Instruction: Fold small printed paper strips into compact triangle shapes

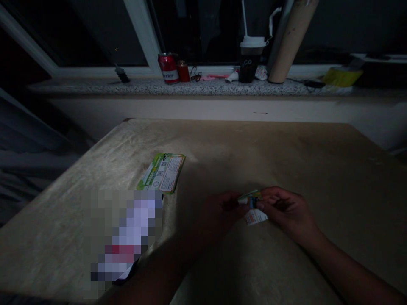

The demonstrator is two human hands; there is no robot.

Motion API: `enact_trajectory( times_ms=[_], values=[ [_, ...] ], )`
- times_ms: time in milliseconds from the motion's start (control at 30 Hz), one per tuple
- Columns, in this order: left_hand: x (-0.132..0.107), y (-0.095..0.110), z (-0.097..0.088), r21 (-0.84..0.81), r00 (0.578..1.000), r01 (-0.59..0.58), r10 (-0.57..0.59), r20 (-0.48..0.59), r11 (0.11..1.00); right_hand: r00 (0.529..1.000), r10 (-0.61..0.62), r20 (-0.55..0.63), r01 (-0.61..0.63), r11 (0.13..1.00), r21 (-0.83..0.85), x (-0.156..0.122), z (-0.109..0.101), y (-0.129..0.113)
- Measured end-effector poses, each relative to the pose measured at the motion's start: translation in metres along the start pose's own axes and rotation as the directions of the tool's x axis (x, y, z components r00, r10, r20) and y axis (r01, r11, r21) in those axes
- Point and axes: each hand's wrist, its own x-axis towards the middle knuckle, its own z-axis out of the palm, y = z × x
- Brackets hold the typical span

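Both hands meet over the right half of the table around a small printed card [257, 216], white with green, orange and blue print. It looks bent or folded, and the fingers cover much of it. My left hand [224, 207], in deep shadow, pinches its left edge. From the other side, my right hand [284, 209] grips the card between thumb and fingers. Left of the hands lies a stack of flat green-and-white printed cards [170, 173], showing small text and square codes. A blurred-out bright object [136, 224] with a dark edge lies just below the stack.
The beige table [254, 152] reaches to the wall under a window. Along the granite sill [136, 87] stand a red can [168, 67], a small orange-red jar [183, 72], a dark lidded cup [249, 63], a cardboard tube [291, 42] and a yellow tape roll [341, 77].
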Motion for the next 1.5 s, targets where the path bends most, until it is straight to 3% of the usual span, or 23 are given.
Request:
enact_trajectory(
  times_ms=[167,367,533,800,933,1133,1233,1367,1500],
  values=[
    [-0.0013,-0.0031,0.0049,-0.016,0.994,0.082,-0.081,0.074,0.996,0.998,0.064,0.009,-0.064,0.997,-0.038,-0.0017,-0.0007,-0.0049],
    [-0.0004,-0.0022,0.0057,-0.031,0.996,0.092,-0.092,0.001,0.995,0.997,0.074,-0.017,-0.075,0.995,-0.067,-0.0015,0.0003,-0.0075],
    [-0.0003,0.0003,0.0054,-0.017,0.996,0.093,-0.093,0.003,0.996,0.997,0.078,-0.007,-0.078,0.996,-0.042,-0.0012,-0.0004,-0.0073],
    [-0.0017,-0.0014,0.0043,-0.022,0.997,0.077,-0.076,0.02,0.997,0.999,0.047,-0.012,-0.048,0.994,-0.094,-0.0018,0.0005,-0.0094],
    [-0.0004,-0.0002,0.0044,0.008,0.998,0.066,-0.066,-0.024,0.998,0.997,-0.035,-0.074,0.023,0.988,-0.151,-0.0023,0.002,-0.0088],
    [-0.0027,-0.0039,0.0057,-0.094,0.999,-0.03,0.026,-0.045,0.995,0.969,-0.22,-0.11,0.162,0.907,-0.388,-0.0062,-0.0003,-0.0027],
    [-0.0048,-0.0053,0.0058,-0.06,0.996,-0.085,0.083,-0.021,0.995,0.963,-0.254,-0.089,0.195,0.886,-0.422,-0.0069,-0.0018,-0.0013],
    [-0.0061,-0.0037,0.0044,0.023,0.991,-0.134,0.133,0.013,0.991,0.962,-0.258,-0.088,0.202,0.891,-0.406,-0.0056,-0.0015,-0.0022],
    [-0.0081,0.0031,0.0039,0.05,0.988,-0.155,0.154,0.024,0.987,0.982,-0.158,-0.101,0.123,0.95,-0.286,-0.0044,0.0006,-0.0047]
  ],
)
